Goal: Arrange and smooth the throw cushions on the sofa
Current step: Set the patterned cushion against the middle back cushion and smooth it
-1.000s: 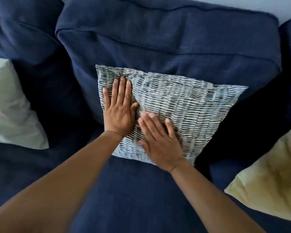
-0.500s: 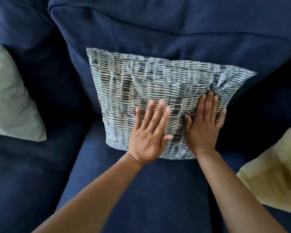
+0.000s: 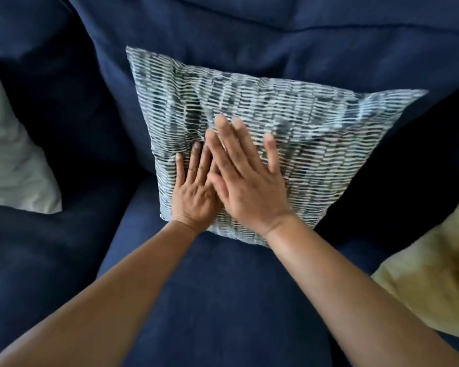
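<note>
Pressing patterned cushion [image 3: 289, 123] | hands flat, overlapping | white cushion [image 3: 13, 165] left, yellow cushion [image 3: 435, 282] right

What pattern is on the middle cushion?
Rows of small dark dashes on white, a woven look; head view.

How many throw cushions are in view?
3: the patterned cushion in the middle under both hands, a white cushion at left, a yellow cushion at right. Others may sit outside the frame.
</note>
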Tool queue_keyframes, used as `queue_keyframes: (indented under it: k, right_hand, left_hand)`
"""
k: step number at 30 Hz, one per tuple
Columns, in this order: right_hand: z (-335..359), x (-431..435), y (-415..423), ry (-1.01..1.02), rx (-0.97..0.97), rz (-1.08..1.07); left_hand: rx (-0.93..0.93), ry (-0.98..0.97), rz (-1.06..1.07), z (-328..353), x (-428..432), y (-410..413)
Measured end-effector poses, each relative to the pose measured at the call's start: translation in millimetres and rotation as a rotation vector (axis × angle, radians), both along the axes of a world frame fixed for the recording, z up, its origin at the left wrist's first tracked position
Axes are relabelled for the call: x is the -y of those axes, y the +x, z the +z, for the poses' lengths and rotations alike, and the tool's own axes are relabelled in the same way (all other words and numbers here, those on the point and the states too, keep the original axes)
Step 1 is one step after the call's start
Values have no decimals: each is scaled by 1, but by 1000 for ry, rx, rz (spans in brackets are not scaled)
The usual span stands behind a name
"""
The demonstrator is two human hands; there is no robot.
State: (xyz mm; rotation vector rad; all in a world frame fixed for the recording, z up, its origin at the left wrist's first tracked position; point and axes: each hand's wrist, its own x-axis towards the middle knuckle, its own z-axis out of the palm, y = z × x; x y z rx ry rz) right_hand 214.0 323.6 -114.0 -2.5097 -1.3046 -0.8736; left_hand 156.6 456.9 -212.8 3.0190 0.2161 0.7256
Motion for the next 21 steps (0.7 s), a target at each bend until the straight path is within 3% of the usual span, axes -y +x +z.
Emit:
queue_keyframes:
  k: [4,8,13,17,19,21]
  right_hand:
    - [6,35,73,-70,-66,-277]
    - [16,81,81,-8,-101,-524]
    - [19,76,76,29,-163,-536]
    - [21,78,76,32,-184,-522]
    - [24,79,74,20,-180,-508]
    - [29,77,70,10,-167,-508]
  left_hand:
    - [52,68,0,4,-17,-6]
    - [7,39,49,9,-21,-12]
    - [135,-229,228,55,0,-16]
    - [116,-72,-234,100,55,17]
    - [54,-12,-251,106,45,42]
    - [-3,-2,-107,106,12,63]
